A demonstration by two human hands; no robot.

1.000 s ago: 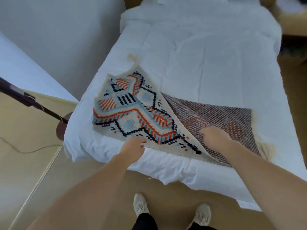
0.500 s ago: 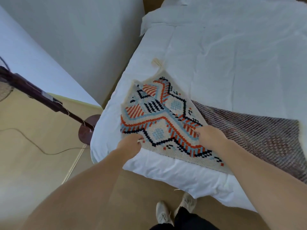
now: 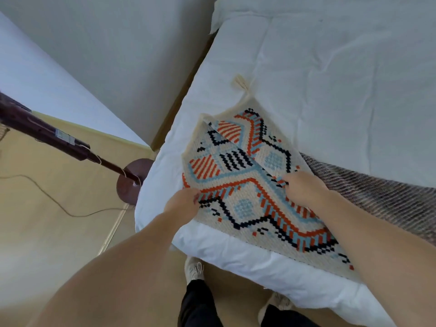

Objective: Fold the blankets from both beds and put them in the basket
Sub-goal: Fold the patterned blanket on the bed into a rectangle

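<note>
Head view: blanket (half-folded) pinched between left hand, right hand.

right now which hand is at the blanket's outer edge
The left hand: it grips the left edge of the cream, orange and blue woven blanket; the right hand holds it further in.

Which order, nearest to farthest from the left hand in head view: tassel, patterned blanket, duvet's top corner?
1. patterned blanket: held by the left hand, at the bed's near edge.
2. tassel: farther up the bed.
3. duvet's top corner: head end.
</note>
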